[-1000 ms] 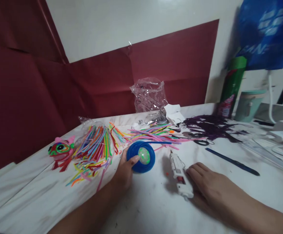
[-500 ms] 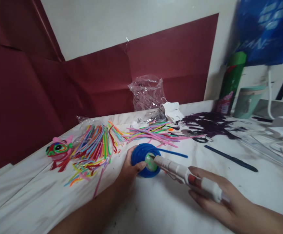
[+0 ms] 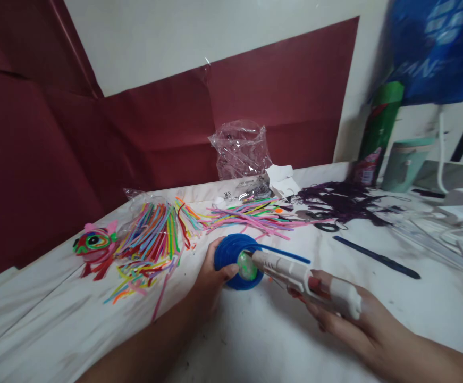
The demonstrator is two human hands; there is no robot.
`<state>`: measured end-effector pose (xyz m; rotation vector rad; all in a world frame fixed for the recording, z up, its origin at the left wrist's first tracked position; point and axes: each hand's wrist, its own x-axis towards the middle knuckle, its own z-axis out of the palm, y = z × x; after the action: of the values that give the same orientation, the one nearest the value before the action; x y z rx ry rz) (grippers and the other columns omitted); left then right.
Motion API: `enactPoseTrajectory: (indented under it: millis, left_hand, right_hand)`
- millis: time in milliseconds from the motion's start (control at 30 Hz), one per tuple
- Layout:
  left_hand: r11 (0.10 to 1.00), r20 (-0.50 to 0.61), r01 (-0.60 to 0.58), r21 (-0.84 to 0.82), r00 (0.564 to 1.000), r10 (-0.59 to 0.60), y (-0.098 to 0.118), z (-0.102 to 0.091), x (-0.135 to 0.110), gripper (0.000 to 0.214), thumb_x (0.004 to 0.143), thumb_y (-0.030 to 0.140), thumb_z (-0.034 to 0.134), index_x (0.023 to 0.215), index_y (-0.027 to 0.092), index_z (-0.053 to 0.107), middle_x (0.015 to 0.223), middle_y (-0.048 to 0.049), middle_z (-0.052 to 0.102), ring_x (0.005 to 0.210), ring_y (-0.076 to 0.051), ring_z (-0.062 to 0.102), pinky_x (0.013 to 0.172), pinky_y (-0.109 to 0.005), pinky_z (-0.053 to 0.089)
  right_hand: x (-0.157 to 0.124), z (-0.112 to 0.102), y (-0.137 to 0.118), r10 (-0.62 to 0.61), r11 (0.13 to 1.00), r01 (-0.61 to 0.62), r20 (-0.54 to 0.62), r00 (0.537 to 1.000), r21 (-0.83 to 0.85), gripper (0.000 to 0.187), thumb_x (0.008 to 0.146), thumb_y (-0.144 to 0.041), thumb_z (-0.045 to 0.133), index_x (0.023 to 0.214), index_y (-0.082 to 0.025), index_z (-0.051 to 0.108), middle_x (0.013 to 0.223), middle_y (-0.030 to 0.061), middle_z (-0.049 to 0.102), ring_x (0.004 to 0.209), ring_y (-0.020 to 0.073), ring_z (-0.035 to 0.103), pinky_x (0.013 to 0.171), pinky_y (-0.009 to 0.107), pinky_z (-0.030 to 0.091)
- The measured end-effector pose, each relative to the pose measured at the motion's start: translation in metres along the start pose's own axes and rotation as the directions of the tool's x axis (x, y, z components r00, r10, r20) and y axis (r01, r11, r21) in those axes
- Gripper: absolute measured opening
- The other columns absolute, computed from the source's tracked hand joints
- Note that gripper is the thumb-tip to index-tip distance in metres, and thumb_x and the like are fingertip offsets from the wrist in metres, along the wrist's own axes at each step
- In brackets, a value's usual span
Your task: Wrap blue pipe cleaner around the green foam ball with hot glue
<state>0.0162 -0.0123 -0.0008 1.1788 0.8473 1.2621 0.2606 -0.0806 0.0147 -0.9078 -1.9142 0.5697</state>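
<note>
My left hand is wrapped around the left side of a round piece made of coiled blue pipe cleaner, its thumb on the front. A shiny, clear-and-green centre shows in the middle of the coil. One straight blue pipe cleaner end sticks out to the right. My right hand grips a white glue gun, whose nozzle points at the rim of the centre; whether it touches cannot be made out. Fingers of my right hand curl under the handle.
Bundles of coloured pipe cleaners lie behind and left, near a pink fish-like figure. Scissors, dark purple strands and a dark blue strip lie to the right. A green cup and white cables are farther right.
My right hand has shifted slightly left and its fingers have moved in under the glue gun's handle. The gun has tilted a little. The blue coil stays in my left hand.
</note>
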Motion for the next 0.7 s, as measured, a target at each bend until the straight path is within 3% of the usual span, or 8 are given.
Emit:
enactPoseTrajectory:
  millis: [133, 267, 400, 700]
  left_hand:
    - [1.0, 0.028, -0.001, -0.004, 1.0, 0.001, -0.0002, 0.0003, 0.0006, 0.08, 0.056, 0.035, 0.084, 0.128, 0.022, 0.051, 0.117, -0.0106, 0.07, 0.109, -0.034, 0.064, 0.09, -0.042, 0.052]
    - [1.0, 0.001, -0.003, -0.002, 1.0, 0.003, 0.0007, 0.0021, -0.0001, 0.08, 0.056, 0.035, 0.084, 0.128, 0.022, 0.051, 0.116, -0.0102, 0.07, 0.107, -0.033, 0.065, 0.089, -0.042, 0.053]
    - [1.0, -0.006, -0.003, -0.008, 1.0, 0.003, 0.0024, 0.0037, -0.001, 0.081, 0.057, 0.035, 0.084, 0.129, 0.021, 0.05, 0.116, -0.0101, 0.07, 0.107, -0.032, 0.065, 0.09, -0.041, 0.053]
    - [1.0, 0.015, 0.0, -0.016, 1.0, 0.0, -0.002, -0.0002, 0.0008, 0.083, 0.058, 0.037, 0.085, 0.131, 0.022, 0.047, 0.121, -0.0115, 0.067, 0.11, -0.033, 0.063, 0.092, -0.044, 0.051]
  right_hand:
    - [0.0017, -0.0004, -0.0052, 0.009, 1.0, -0.009, 0.048, 0.999, 0.008, 0.011, 0.087, -0.024, 0.052, 0.081, -0.027, 0.06, 0.062, 0.0008, 0.066, 0.048, 0.0182, 0.061, 0.042, 0.026, 0.053]
    - [0.0005, 0.0009, -0.0028, 0.027, 0.999, -0.028, 0.011, 1.0, 0.02, 0.011, 0.087, -0.029, 0.055, 0.081, -0.027, 0.064, 0.065, 0.0027, 0.067, 0.055, 0.0209, 0.065, 0.05, 0.029, 0.058]
    - [0.0001, 0.001, -0.0016, 0.079, 0.996, -0.08, 0.026, 0.997, 0.032, 0.015, 0.088, -0.036, 0.056, 0.088, -0.028, 0.069, 0.065, 0.0028, 0.069, 0.053, 0.0215, 0.064, 0.047, 0.029, 0.057]
    - [0.0018, 0.0007, -0.0081, 0.066, 0.998, -0.066, 0.001, 0.998, 0.004, 0.017, 0.089, -0.037, 0.056, 0.084, -0.026, 0.068, 0.061, 0.0015, 0.066, 0.05, 0.0194, 0.063, 0.045, 0.026, 0.056]
